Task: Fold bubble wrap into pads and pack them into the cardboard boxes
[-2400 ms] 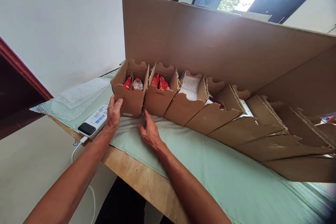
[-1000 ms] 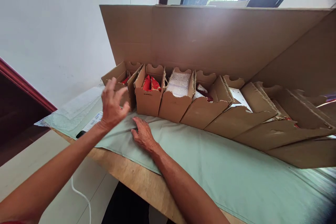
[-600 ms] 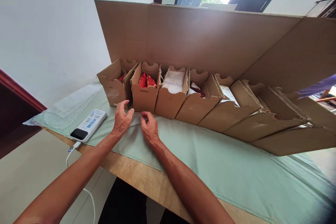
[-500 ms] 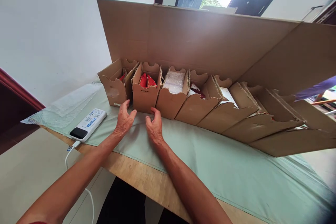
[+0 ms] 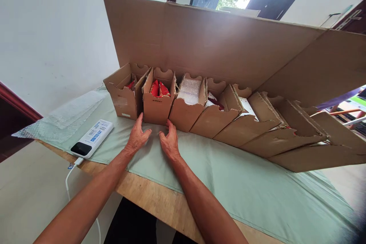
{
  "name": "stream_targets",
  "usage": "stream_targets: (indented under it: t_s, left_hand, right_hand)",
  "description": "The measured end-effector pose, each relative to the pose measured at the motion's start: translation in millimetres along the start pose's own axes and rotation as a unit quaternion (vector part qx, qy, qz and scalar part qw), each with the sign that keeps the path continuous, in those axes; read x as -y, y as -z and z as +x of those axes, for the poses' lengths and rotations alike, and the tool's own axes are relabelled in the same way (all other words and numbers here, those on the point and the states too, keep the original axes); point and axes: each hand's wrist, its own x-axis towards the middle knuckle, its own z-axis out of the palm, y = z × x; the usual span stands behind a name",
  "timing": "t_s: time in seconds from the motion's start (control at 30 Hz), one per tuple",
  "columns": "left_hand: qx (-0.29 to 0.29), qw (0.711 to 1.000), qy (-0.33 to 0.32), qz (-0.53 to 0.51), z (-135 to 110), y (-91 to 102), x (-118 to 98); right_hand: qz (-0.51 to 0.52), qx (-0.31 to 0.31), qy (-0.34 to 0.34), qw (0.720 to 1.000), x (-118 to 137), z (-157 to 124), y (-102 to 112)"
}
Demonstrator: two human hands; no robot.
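My left hand (image 5: 138, 136) is open, its fingertips at the lower left corner of the second cardboard box (image 5: 156, 110), which has red packets (image 5: 160, 89) inside. My right hand (image 5: 169, 140) is open too, its fingertips by that box's lower right corner; whether they touch it I cannot tell. Nothing is held in either hand. To the left stands another cardboard box (image 5: 122, 103) with something red in it. To the right, a cardboard box (image 5: 185, 115) holds a bubble-wrapped item (image 5: 189, 90).
Several more open cardboard boxes (image 5: 228, 125) continue rightward in the row. A tall cardboard panel (image 5: 214, 42) stands behind them. A white power bank (image 5: 93, 138) with a cable (image 5: 68, 179) and bubble wrap (image 5: 68, 116) lie at the left on the green cloth (image 5: 223, 171).
Both hands have moved slightly, their fingertips now nearer the second box's lower front corners. The view has shifted a little. The boxes show no clear movement.
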Motion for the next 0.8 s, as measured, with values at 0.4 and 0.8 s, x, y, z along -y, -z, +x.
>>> stream_targets:
  t_s: [0.4, 0.8]
  left_hand:
    - [-0.017, 0.999, 0.001, 0.035, 5.2, 4.0, 4.7]
    - [-0.028, 0.988, 0.032, 0.15, -3.0, 8.7, -10.4]
  right_hand:
    - [-0.062, 0.075, 0.004, 0.995, 7.1, 0.4, 1.1]
    - [-0.203, 0.172, 0.038, 0.963, 14.5, -45.8, 69.4]
